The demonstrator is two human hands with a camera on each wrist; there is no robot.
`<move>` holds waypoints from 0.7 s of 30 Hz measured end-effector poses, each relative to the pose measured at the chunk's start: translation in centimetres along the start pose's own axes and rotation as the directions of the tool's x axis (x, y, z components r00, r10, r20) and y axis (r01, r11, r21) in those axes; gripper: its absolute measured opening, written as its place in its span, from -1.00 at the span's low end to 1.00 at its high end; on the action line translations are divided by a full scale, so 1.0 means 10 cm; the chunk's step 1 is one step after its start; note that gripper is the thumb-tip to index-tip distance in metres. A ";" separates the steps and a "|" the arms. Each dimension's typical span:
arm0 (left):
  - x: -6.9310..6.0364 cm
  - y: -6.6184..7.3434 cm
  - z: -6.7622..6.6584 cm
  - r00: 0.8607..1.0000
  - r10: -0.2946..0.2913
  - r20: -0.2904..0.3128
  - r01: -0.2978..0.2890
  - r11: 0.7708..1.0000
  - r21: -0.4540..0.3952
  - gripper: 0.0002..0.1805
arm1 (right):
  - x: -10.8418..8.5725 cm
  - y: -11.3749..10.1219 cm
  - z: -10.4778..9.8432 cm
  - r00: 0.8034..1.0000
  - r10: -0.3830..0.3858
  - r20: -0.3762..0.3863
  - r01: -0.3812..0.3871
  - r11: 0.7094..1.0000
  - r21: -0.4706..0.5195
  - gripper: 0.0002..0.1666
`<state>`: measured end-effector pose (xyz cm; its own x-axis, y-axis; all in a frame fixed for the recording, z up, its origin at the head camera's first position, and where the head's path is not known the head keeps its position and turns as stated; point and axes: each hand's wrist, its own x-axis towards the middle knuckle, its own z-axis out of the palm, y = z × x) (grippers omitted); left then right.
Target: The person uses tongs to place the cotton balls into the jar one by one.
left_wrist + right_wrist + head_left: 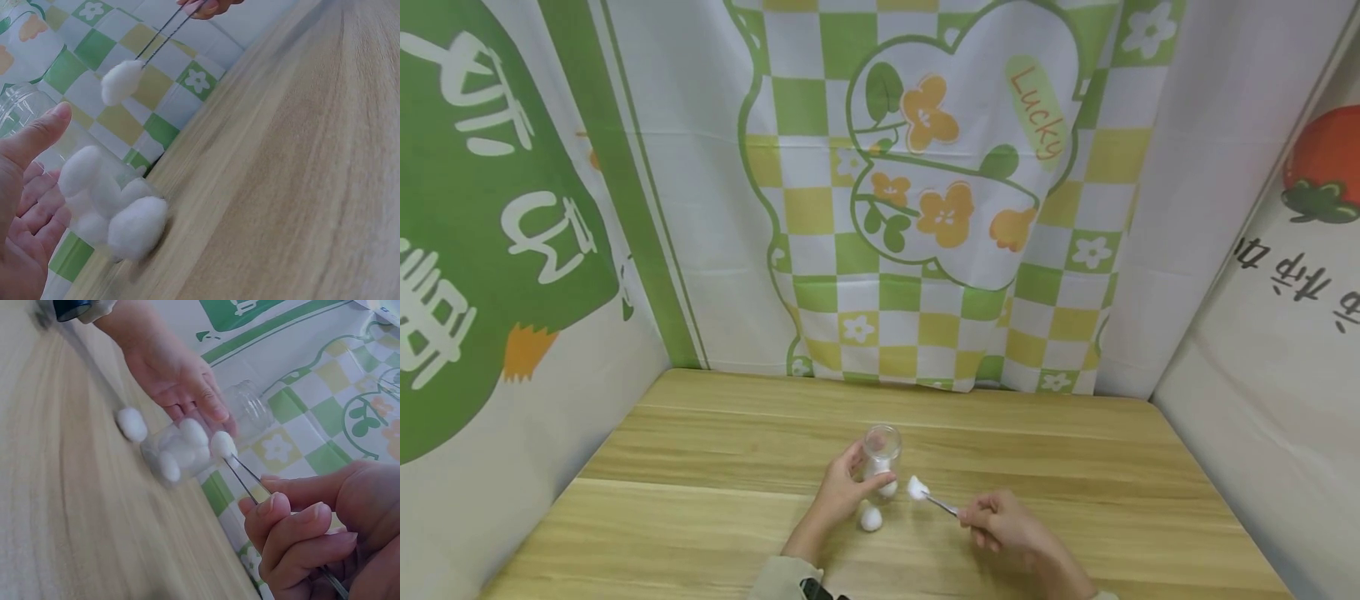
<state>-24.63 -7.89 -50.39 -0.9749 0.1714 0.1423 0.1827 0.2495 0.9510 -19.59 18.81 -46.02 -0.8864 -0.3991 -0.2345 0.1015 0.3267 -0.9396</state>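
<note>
A clear glass jar (882, 443) stands upright and uncapped on the wooden table. My left hand (841, 490) grips its side, thumb in front and fingers behind. Through the glass, several white cotton balls (81, 172) show in the lower part. One loose cotton ball (871, 518) lies on the table beside the jar's base. With my right hand (1007, 525) I pinch metal tweezers (942, 505). Their tips hold another cotton ball (223, 444) in the air, to the right of the jar and apart from it in the head view.
The wooden table (737, 433) reaches back to a printed curtain (812, 208) with green and yellow checks. Fabric walls (1262, 400) with printing rise on both sides. A dark band (815, 588) sits on the left wrist.
</note>
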 end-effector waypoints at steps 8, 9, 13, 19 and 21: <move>0.00 -0.02 0.00 1.000 0.013 0.002 -0.013 1.000 0.001 -0.09 | 0.04 -0.07 -0.02 0.999 -0.026 -0.021 0.026 1.000 0.009 -0.63; 0.00 -0.02 0.00 1.000 0.014 0.004 -0.014 1.000 0.003 -0.09 | 0.04 -0.08 -0.02 0.999 -0.029 -0.023 0.029 1.000 0.009 -0.62; 0.00 -0.03 -0.01 1.000 0.021 0.018 -0.021 1.000 0.016 -0.08 | 0.06 -0.14 -0.04 0.999 -0.039 -0.033 0.039 0.999 -0.006 -0.64; 0.01 -0.03 -0.01 0.999 0.020 0.027 -0.021 1.000 0.008 -0.08 | 0.08 -0.20 -0.05 0.998 -0.060 -0.032 0.059 0.998 -0.026 -0.69; 0.01 -0.03 -0.01 0.999 0.017 0.028 -0.017 1.000 0.000 -0.09 | 0.08 -0.22 -0.04 0.997 -0.069 -0.023 0.069 0.997 -0.025 -0.70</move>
<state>-24.80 -8.05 -50.61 -0.9676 0.2027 0.1507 0.1994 0.2465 0.9484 -20.73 18.14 -44.08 -0.9016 -0.4007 -0.1631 0.0292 0.3198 -0.9470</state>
